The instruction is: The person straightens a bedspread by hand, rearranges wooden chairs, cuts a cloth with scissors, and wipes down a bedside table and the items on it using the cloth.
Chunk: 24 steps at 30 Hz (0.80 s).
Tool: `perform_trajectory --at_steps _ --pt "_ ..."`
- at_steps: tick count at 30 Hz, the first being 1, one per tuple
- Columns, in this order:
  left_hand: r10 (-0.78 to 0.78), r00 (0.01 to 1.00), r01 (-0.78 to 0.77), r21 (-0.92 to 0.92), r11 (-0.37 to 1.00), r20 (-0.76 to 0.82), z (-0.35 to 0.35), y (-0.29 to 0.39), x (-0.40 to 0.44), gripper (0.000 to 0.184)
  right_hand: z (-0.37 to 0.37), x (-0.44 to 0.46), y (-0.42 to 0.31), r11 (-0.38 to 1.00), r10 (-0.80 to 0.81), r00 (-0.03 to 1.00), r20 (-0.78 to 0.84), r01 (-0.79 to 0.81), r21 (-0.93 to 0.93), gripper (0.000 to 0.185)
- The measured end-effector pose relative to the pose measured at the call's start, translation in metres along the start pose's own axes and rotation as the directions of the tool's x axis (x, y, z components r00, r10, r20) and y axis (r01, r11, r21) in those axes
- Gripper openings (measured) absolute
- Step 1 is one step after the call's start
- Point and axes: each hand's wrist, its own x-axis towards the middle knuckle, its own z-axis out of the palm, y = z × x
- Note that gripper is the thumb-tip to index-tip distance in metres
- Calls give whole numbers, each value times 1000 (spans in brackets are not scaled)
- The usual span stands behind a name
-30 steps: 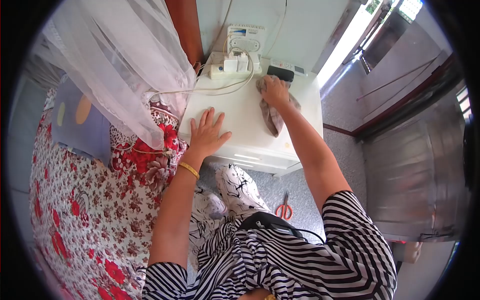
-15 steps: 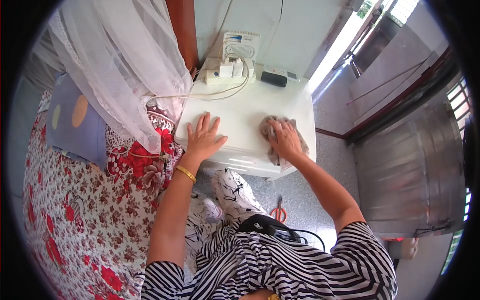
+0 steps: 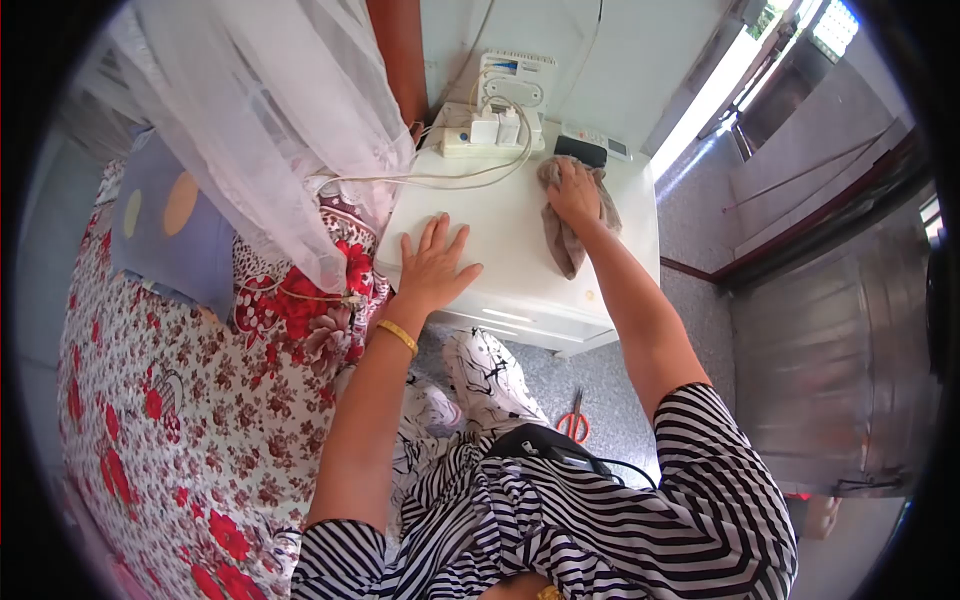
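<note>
Under my right hand (image 3: 577, 197) a crumpled brown-grey cloth (image 3: 563, 246) is pressed onto the top of a white cabinet (image 3: 500, 230), close to its back right part. My fingers curl over the cloth, and its tail trails toward the front edge. Just behind the cloth lies a dark case (image 3: 581, 151), with a white remote control (image 3: 612, 146) beyond it. My left hand (image 3: 434, 270) rests flat on the cabinet's front left corner, fingers spread, holding nothing.
White plugs in a power strip (image 3: 470, 141) and a white router box (image 3: 517, 80) stand at the back, their cable (image 3: 430, 181) crossing the top. At left are a flowered bed (image 3: 200, 400) and a sheer curtain (image 3: 270, 130). Orange-handled scissors (image 3: 574, 425) lie on the floor.
My right hand has pushed the cloth from the front right toward the back of the cabinet top, near the dark case. My left hand stays flat at the front left. The view has shifted slightly.
</note>
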Motion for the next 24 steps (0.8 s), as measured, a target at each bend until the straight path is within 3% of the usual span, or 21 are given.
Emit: perform_trajectory --at_steps 10,13,15,16,24 --pt "3 999 -3 3 1000 -38 6 -2 -4 68 -68 -107 -44 981 -155 968 197 127 148 53" --pt "45 995 -48 -26 999 -94 11 -14 -5 65 -95 -147 -56 964 -236 934 269 191 183 56" --pt "-39 979 45 25 999 -201 11 -26 -16 62 -103 -155 -54 962 -241 927 286 189 195 56" --pt "-127 977 140 65 988 -172 8 -32 -22 60 -103 -156 -54 961 -241 922 303 182 208 57" --pt "-92 977 82 -55 995 -192 24 -50 -30 70 -36 -64 -59 976 -149 951 270 97 197 50"
